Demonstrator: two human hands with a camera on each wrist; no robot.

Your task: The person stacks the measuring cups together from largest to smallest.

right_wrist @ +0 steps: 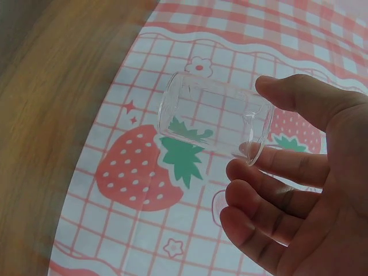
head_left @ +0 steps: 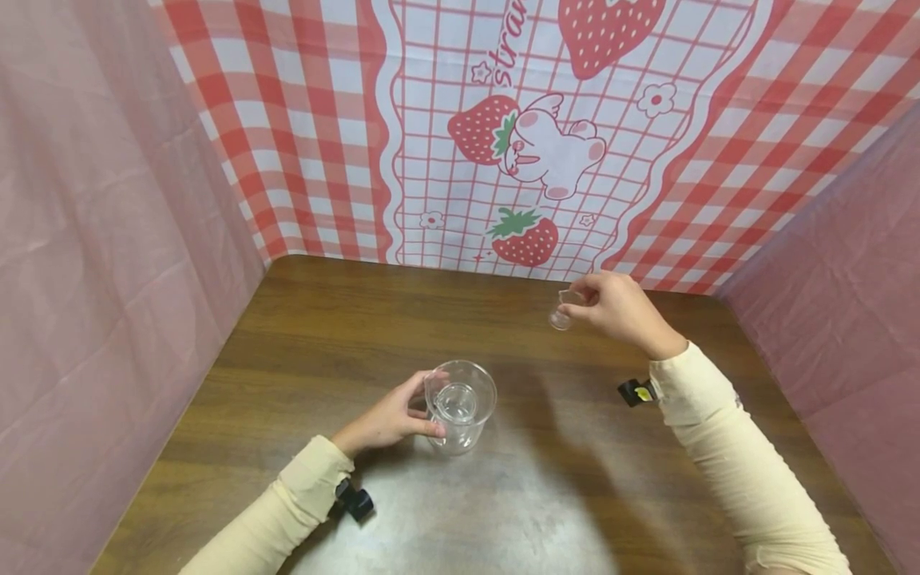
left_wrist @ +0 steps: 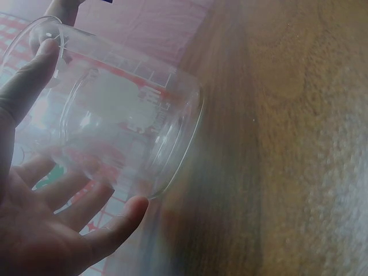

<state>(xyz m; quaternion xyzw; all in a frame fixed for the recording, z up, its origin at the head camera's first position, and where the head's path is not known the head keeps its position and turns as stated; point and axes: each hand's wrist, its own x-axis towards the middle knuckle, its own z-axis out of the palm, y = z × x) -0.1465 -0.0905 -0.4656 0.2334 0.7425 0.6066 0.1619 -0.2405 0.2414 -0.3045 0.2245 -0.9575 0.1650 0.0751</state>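
My left hand (head_left: 388,417) grips a large clear glass beaker (head_left: 469,434) near the middle of the table, thumb on the near side and fingers round the far side. White printed markings show on its wall in the left wrist view, and a smaller round glass rim (head_left: 456,403) appears inside it. Farther back and to the right, my right hand (head_left: 620,310) pinches a small clear beaker (right_wrist: 210,118) by its rim between thumb and fingers. Its flat base points away from the palm, and the glass looks bare inside.
The brown wooden table (head_left: 338,311) reflects light near its front. A red-and-white strawberry cloth (head_left: 446,184) hangs behind it, with pink curtains (head_left: 108,279) on both sides. Dark wrist cameras (head_left: 354,501) are strapped under the cream sleeves.
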